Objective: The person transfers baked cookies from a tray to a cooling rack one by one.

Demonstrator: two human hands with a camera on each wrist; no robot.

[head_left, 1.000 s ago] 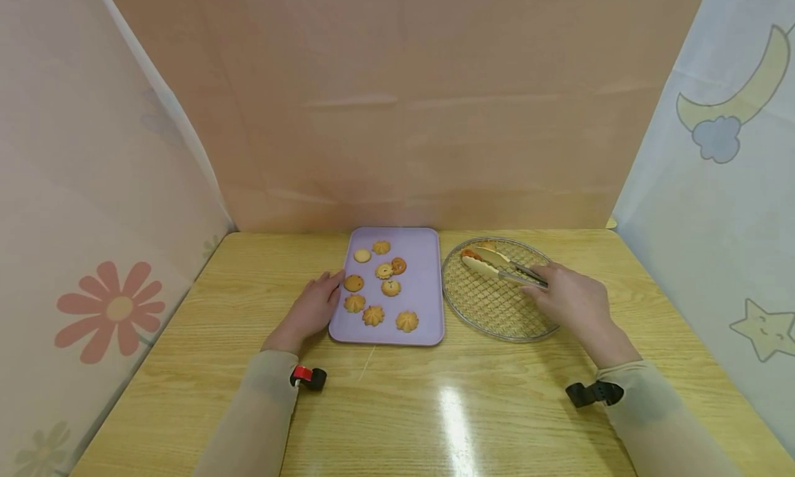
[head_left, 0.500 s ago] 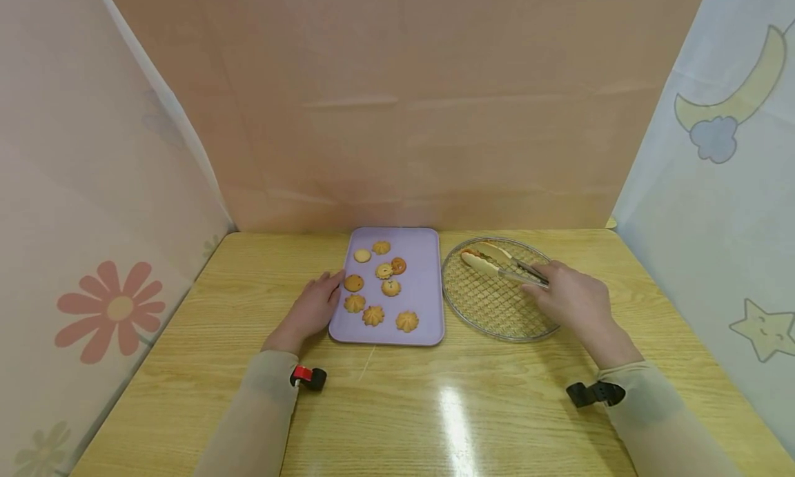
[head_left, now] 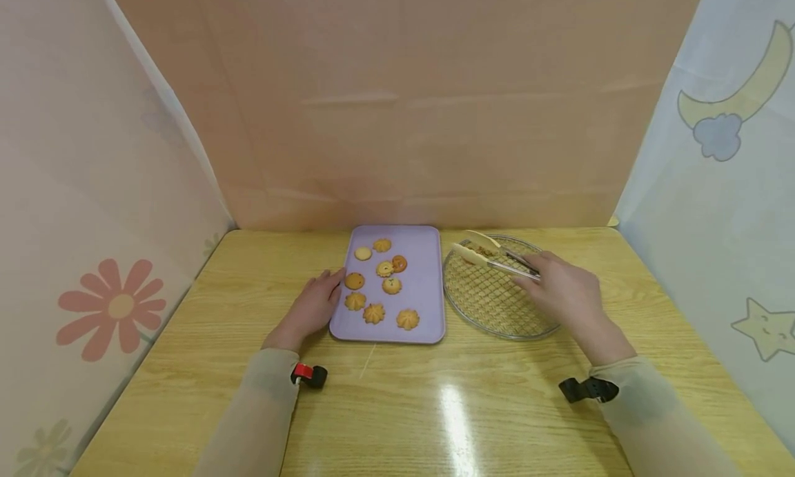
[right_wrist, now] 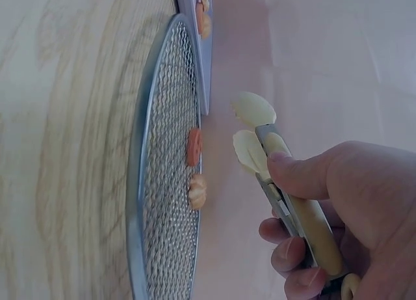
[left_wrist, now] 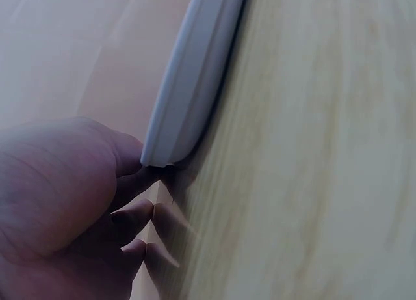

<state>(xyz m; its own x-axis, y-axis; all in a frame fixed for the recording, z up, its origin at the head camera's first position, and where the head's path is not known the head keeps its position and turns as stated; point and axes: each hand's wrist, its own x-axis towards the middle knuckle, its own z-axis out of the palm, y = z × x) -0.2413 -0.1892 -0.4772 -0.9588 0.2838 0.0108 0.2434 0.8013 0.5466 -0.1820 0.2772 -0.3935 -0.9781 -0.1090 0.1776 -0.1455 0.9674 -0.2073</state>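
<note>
My right hand grips metal tongs with cream tips, raised over the round wire rack. The tips stand a little apart, and the gap between them holds nothing. On the rack, in the right wrist view, lie a reddish pretzel-shaped cookie and a golden ridged cookie; the tongs partly hide them from the head view. My left hand is at the left edge of a lilac tray, pinching its rim between thumb and finger. Several cookies are spread over this tray.
The tray and rack stand side by side on a wooden table, almost touching. A tan backdrop rises right behind them. Printed cloth walls border both sides.
My right hand has lifted the tongs up off the rack and slightly left, away from the cookies there. The left hand and tray have stayed put.
</note>
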